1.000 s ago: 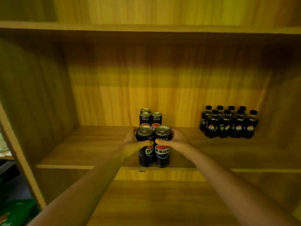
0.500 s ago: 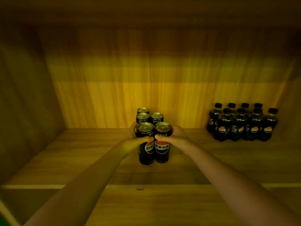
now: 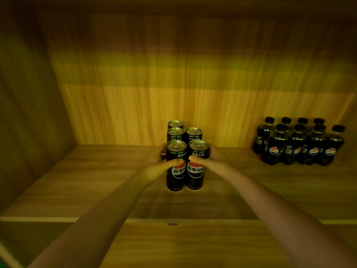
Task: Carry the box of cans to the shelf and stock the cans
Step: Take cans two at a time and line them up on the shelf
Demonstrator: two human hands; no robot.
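Two tall black cola cans stand side by side on the wooden shelf board (image 3: 96, 182). My left hand (image 3: 158, 163) wraps the left can (image 3: 176, 178), thumb across its front. My right hand (image 3: 210, 161) wraps the right can (image 3: 196, 176) the same way. Both cans rest upright on the board, touching each other. Right behind them stand three more black cans (image 3: 193, 133), in a tight cluster near the back wall. The box is out of view.
A block of several small black cola bottles (image 3: 301, 146) stands at the back right of the shelf. The cabinet's left side wall (image 3: 29, 122) and back panel (image 3: 173, 93) close the compartment. The shelf's front edge (image 3: 58, 219) runs below my forearms.
The view has moved closer into the shelf. Both hands have pushed the two front cans deeper along the board, toward the three cans at the back.
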